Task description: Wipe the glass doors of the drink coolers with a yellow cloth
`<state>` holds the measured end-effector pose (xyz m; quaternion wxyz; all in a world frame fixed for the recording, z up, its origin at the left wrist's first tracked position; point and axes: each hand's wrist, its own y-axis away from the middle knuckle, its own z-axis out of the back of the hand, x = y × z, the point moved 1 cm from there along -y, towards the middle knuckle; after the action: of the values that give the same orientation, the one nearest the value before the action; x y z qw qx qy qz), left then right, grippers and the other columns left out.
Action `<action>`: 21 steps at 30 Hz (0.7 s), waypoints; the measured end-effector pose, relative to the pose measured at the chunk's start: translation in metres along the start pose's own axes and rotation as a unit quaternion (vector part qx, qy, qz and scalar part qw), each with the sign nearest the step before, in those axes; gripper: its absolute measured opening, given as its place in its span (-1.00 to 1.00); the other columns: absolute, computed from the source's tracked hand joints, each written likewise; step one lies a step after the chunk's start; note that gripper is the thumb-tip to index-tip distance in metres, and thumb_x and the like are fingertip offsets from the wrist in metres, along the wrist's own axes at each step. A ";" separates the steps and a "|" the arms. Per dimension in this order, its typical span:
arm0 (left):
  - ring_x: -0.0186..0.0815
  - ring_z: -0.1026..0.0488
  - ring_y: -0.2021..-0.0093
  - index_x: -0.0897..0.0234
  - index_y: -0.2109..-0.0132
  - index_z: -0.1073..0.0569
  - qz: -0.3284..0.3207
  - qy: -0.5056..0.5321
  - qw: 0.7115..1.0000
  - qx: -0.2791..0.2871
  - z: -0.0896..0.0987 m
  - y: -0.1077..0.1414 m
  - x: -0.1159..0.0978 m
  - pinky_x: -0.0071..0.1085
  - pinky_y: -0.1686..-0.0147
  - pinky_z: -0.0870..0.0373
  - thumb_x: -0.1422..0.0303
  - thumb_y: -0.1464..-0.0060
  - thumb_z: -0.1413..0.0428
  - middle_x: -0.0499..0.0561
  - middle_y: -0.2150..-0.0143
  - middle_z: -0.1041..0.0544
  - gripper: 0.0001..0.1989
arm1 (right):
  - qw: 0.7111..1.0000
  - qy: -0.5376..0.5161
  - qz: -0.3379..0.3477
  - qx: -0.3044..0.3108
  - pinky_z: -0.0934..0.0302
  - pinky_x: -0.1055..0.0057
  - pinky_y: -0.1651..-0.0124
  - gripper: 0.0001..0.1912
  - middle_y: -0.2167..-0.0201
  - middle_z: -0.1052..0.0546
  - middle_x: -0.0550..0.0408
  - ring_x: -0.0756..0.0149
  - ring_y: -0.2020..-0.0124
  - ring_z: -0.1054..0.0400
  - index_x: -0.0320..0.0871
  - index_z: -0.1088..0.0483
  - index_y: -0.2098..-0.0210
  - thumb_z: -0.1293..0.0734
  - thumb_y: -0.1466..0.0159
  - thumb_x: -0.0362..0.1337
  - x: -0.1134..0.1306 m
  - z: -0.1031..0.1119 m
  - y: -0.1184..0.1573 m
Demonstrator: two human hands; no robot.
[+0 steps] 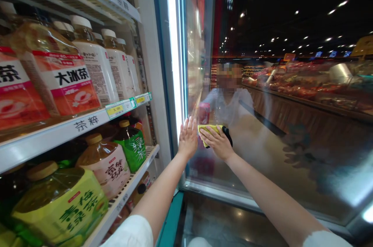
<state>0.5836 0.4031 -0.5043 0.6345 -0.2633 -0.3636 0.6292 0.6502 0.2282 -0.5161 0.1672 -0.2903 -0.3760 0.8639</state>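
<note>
My right hand [217,142] presses a folded yellow cloth [211,130] with a dark edge against the glass door [262,169]. Its fingers lie over the cloth. To the left, my left hand [188,137] is held up with its fingers stretched out, beside the bright vertical light strip at the door's hinge side. It holds nothing. Whether its palm touches the glass cannot be made out. A reflection of a person shows in the glass behind the cloth.
Shelves [87,122] of bottled drinks stand open on the left, with large tea bottles [67,79] above and a green-labelled bottle [132,146] below. The door's metal lower frame [215,192] runs beneath my hands. Store displays show through the glass.
</note>
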 end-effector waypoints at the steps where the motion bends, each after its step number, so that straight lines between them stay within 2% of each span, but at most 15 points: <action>1: -0.07 0.30 -0.57 0.35 -0.54 0.25 -0.002 0.007 1.000 -0.002 -0.002 -0.002 -0.003 0.04 -0.51 0.15 0.47 -0.29 0.04 0.25 -0.58 0.12 -0.20 | 1.000 -0.005 -0.006 0.000 0.24 0.06 -0.54 -0.41 -0.41 -0.31 0.20 0.23 -0.44 -0.13 0.14 -0.14 -0.44 -0.19 -0.47 -0.35 -0.005 0.003 -0.006; 4: -0.05 0.30 -0.57 0.31 -0.54 0.30 -0.002 0.026 1.000 -0.010 -0.007 -0.009 -0.013 0.09 -0.50 0.14 0.46 -0.30 0.05 0.24 -0.58 0.15 -0.18 | 0.998 0.001 -0.061 -0.026 0.30 0.04 -0.54 -0.39 -0.43 -0.27 0.18 0.22 -0.48 -0.05 0.14 -0.08 -0.46 -0.17 -0.48 -0.36 -0.023 0.014 -0.012; 8: -0.06 0.29 -0.57 0.31 -0.55 0.25 0.001 0.036 0.999 -0.019 -0.010 -0.013 -0.025 0.05 -0.51 0.17 0.43 -0.30 0.01 0.21 -0.58 0.11 -0.18 | 0.991 0.027 -0.120 -0.057 0.41 -0.01 -0.54 -0.38 -0.40 -0.32 0.12 0.15 -0.48 -0.03 0.09 -0.09 -0.47 -0.18 -0.46 -0.37 -0.026 0.019 0.022; 11: -0.07 0.28 -0.57 0.29 -0.55 0.22 -0.005 0.037 0.999 -0.019 -0.011 -0.013 -0.033 0.04 -0.52 0.18 0.37 -0.31 -0.01 0.19 -0.58 0.09 -0.18 | 0.996 0.035 -0.077 -0.037 0.49 0.00 -0.55 -0.41 -0.37 -0.37 0.13 0.16 -0.45 -0.10 0.07 -0.15 -0.44 -0.18 -0.47 -0.36 -0.023 0.018 0.044; 13: -0.07 0.27 -0.57 0.28 -0.55 0.22 -0.008 0.038 0.999 -0.023 -0.012 -0.015 -0.039 0.05 -0.52 0.19 0.35 -0.32 -0.01 0.19 -0.58 0.09 -0.19 | 0.998 0.035 -0.038 -0.024 0.53 0.03 -0.55 -0.44 -0.37 -0.37 0.18 0.19 -0.44 -0.12 0.07 -0.17 -0.43 -0.18 -0.47 -0.35 -0.031 0.022 0.043; 15: -0.06 0.28 -0.57 0.29 -0.55 0.23 -0.007 0.043 0.999 -0.031 -0.014 -0.019 -0.045 0.05 -0.52 0.19 0.33 -0.33 -0.01 0.20 -0.58 0.10 -0.19 | 0.998 0.034 -0.039 -0.023 0.51 0.05 -0.55 -0.43 -0.38 -0.35 0.19 0.19 -0.44 -0.11 0.09 -0.16 -0.43 -0.18 -0.47 -0.35 -0.048 0.031 0.037; 18: -0.06 0.28 -0.57 0.29 -0.55 0.23 -0.012 0.051 0.998 -0.037 -0.018 -0.025 -0.058 0.06 -0.51 0.19 0.32 -0.34 0.00 0.23 -0.58 0.09 -0.20 | 0.991 0.041 -0.117 -0.043 0.42 -0.02 -0.54 -0.37 -0.40 -0.33 0.14 0.13 -0.47 -0.06 0.11 -0.12 -0.46 -0.20 -0.44 -0.38 -0.071 0.048 0.042; 21: -0.05 0.26 -0.57 0.29 -0.55 0.22 -0.023 0.052 0.998 -0.036 -0.019 -0.025 -0.072 0.08 -0.51 0.20 0.29 -0.35 0.00 0.23 -0.57 0.07 -0.21 | 0.979 0.064 -0.180 -0.066 0.39 -0.07 -0.53 -0.34 -0.39 -0.34 0.11 0.07 -0.48 -0.03 0.09 -0.12 -0.46 -0.20 -0.42 -0.41 -0.072 0.053 0.073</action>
<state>0.6177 0.3327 -0.5055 0.6572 -0.3097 -0.3581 0.5865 0.6673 0.1141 -0.5142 0.3240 -0.2831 -0.4664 0.7728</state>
